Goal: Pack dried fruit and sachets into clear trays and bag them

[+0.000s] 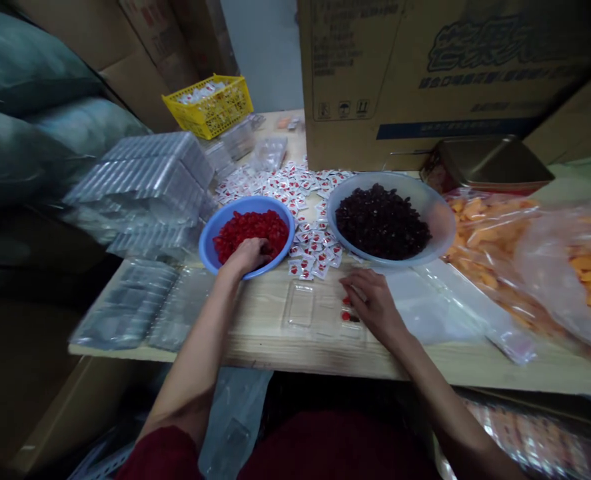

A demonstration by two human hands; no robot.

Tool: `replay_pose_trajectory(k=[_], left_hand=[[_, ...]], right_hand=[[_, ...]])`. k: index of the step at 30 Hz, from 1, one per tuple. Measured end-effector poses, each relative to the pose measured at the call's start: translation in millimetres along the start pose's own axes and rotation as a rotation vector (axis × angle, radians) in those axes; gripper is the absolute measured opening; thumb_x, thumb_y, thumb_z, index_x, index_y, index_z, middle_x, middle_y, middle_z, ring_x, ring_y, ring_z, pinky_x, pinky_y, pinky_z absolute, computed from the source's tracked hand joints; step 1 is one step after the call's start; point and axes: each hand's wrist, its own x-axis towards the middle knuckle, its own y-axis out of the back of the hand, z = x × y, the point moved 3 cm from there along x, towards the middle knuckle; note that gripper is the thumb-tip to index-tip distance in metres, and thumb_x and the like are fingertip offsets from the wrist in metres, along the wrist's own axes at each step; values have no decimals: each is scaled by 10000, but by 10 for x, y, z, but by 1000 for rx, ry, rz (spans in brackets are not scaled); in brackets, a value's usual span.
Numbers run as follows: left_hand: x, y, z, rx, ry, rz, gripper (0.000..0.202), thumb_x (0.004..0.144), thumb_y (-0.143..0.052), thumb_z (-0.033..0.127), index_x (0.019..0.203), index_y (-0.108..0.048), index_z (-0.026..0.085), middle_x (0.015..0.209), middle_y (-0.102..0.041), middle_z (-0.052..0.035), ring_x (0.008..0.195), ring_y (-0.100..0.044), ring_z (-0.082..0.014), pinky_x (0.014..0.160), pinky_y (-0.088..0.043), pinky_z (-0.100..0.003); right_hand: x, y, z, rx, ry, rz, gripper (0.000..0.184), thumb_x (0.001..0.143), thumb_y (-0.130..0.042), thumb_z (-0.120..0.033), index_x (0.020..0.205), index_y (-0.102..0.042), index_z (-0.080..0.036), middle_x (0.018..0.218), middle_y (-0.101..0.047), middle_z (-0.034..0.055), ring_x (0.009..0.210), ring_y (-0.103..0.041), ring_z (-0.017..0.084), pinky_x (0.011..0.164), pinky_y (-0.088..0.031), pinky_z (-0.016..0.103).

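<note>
My left hand reaches into a blue bowl of glossy red dried fruit. Its fingers are curled among the pieces and the fingertips are partly hidden. Over the right half of an open clear plastic box, my right hand is closed in a pinch; anything between its fingertips is too small to make out. Red pieces and a dark piece lie in that half of the box, just under the fingers. The box's left half holds nothing visible.
A pale bowl of dark dried fruit stands right of small printed sachets. Stacked clear boxes and a yellow basket are left. Bagged orange fruit slices, a metal tin and a large carton are right and behind.
</note>
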Motion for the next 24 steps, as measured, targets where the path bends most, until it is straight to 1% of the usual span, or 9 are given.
replay_pose_trajectory(k=[3, 8, 13, 16, 18, 20, 21, 22, 24], left_hand=[[-50, 64, -7, -64, -1, 74, 54, 706, -682, 212, 757, -675, 197, 753, -694, -52, 726, -616, -206, 730, -453, -292], [-106, 163, -1, -236, -15, 255, 167, 826, -582, 328, 861, -648, 179, 843, -678, -49, 786, -591, -185, 772, -452, -301], [-83, 173, -26, -438, -16, 279, 239, 761, -639, 386, 808, -658, 153, 744, -664, -37, 692, -580, -157, 689, -465, -275], [-168, 241, 28, -545, 8, 315, 295, 758, -639, 412, 870, -661, 139, 767, -685, -53, 696, -606, -159, 692, -491, -282], [-332, 282, 181, -613, 11, 361, 338, 785, -633, 434, 939, -669, 135, 834, -706, -66, 740, -629, -166, 728, -505, -294], [-579, 254, 464, -676, -33, 392, 365, 824, -638, 449, 1019, -686, 144, 928, -720, -73, 817, -647, -180, 782, -509, -308], [-721, 198, 649, -694, -80, 381, 361, 846, -640, 444, 1056, -695, 156, 972, -721, -74, 859, -650, -190, 809, -508, -316], [-867, 106, 855, -685, -141, 335, 338, 877, -624, 424, 1090, -702, 173, 1025, -718, -76, 919, -648, -202, 849, -503, -330], [-1146, -186, 1273, -598, -289, 149, 270, 935, -570, 361, 1103, -716, 208, 1055, -709, -82, 978, -639, -213, 894, -494, -354]], right_hand=[[17, -122, -107, 54, 49, -30, 185, 972, -508, -240, 992, -692, -232, 969, -700, 70, 991, -618, 247, 902, -415, 428], [-269, 6, -68, 104, -32, -23, 161, 967, -540, -259, 1026, -689, -242, 981, -707, 68, 970, -634, 257, 900, -447, 453], [-555, 108, 8, 162, -99, -18, 167, 973, -543, -318, 1007, -697, -263, 980, -719, 73, 939, -655, 268, 851, -498, 452], [-658, 151, -11, 173, -105, 16, 156, 966, -549, -319, 1009, -693, -280, 962, -717, 71, 925, -661, 276, 836, -507, 457], [-726, 202, -11, 168, -123, 36, 161, 966, -542, -316, 1016, -693, -288, 968, -713, 69, 938, -660, 280, 848, -506, 459], [-807, 263, 16, 160, -157, 48, 171, 968, -533, -315, 1017, -695, -288, 982, -710, 67, 962, -656, 280, 876, -500, 460], [-852, 291, 37, 160, -180, 54, 174, 969, -530, -314, 1013, -695, -283, 984, -708, 67, 966, -654, 277, 882, -499, 456], [-900, 310, 57, 161, -202, 57, 177, 970, -525, -313, 1005, -694, -277, 981, -705, 67, 961, -653, 274, 879, -502, 449], [-996, 314, 79, 159, -232, 52, 186, 974, -513, -307, 996, -693, -264, 970, -697, 71, 948, -647, 267, 861, -509, 438]])
